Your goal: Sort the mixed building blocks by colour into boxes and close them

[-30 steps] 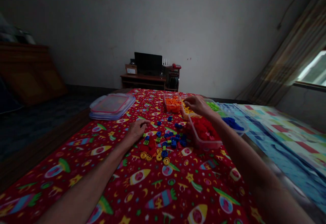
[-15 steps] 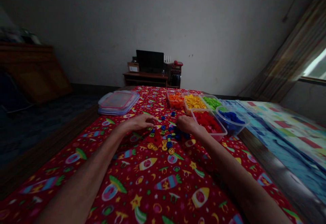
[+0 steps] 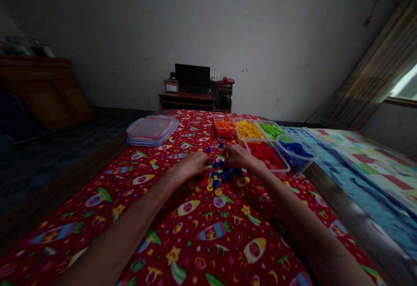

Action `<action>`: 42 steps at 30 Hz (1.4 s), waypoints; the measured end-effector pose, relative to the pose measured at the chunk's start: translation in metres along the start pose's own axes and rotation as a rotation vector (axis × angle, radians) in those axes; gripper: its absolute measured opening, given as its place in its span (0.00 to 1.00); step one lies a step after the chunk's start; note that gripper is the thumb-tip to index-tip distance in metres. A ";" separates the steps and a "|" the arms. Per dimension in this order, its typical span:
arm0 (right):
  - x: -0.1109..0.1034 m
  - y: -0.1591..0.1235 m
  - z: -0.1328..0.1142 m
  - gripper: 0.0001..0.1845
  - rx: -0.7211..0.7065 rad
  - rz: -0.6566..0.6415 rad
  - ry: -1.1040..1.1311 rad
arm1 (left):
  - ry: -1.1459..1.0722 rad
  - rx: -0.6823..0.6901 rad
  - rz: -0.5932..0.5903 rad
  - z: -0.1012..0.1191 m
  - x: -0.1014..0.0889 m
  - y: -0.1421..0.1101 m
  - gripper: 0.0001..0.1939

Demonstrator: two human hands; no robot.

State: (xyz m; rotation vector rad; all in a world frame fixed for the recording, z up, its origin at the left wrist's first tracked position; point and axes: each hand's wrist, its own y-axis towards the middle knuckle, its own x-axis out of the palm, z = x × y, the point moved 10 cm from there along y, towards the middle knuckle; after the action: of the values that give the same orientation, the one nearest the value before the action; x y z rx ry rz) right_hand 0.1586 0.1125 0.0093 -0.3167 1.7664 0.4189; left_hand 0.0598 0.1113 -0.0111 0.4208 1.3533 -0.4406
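**Partly boxed, by colour**

Left hand (image 3: 196, 162), right hand (image 3: 240, 157): fingers curled, over loose mixed pieces (image 3: 227, 174); cannot tell whether gripping. Apparently left: those, on red cloth (image 3: 208, 216). Apparently done: clear tubs (image 3: 280, 173), one colour each, beyond, rightward. Far left: stacked lids (image 3: 152, 130).

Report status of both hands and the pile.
Left hand over pile's left side, right hand at its far right; grips unclear. Loose pieces mixed colors, partly hidden by hands. Red bin close by right wrist.
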 end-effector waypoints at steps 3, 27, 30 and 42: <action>-0.007 -0.003 -0.014 0.17 -0.078 0.048 0.112 | -0.308 -0.001 0.043 -0.007 -0.002 0.007 0.10; -0.015 -0.007 -0.032 0.07 -0.190 0.246 0.276 | -0.319 -0.192 -0.147 -0.080 0.000 -0.006 0.12; -0.012 -0.006 -0.032 0.07 -0.204 0.228 0.266 | -0.262 -0.219 -0.179 -0.090 0.006 -0.010 0.14; -0.029 -0.003 -0.027 0.08 -0.120 0.363 0.463 | -1.115 -0.193 0.158 -0.052 -0.019 0.001 0.29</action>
State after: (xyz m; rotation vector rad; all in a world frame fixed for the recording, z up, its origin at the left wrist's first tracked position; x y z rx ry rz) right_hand 0.1427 0.0975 0.0428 -0.1829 2.2676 0.7593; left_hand 0.0143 0.1407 -0.0013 0.0688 0.2694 -0.3198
